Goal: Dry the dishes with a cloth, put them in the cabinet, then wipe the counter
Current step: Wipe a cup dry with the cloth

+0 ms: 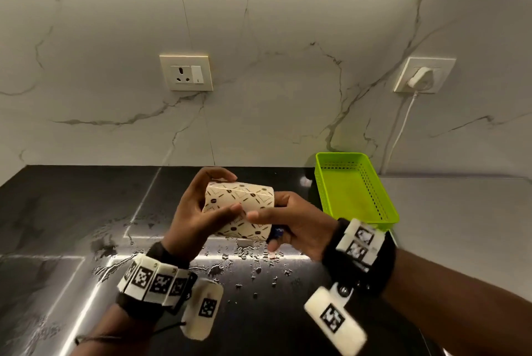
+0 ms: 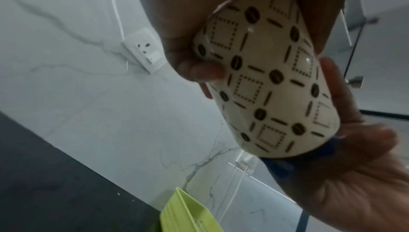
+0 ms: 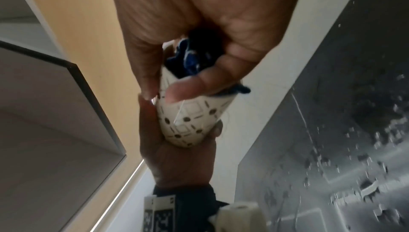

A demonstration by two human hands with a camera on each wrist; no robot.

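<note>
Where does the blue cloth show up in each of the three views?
Head: only a sliver of the cloth shows, centre-right, at the cup's open end inside the right hand.
Left wrist: lower right, under the cup's mouth.
Right wrist: upper centre, bunched into the cup's mouth.
Shared landmark: the patterned cup, held at its closed end by the left hand.

Glossy ceramic cup [image 1: 239,209]; polished wet counter [image 1: 72,212].
</note>
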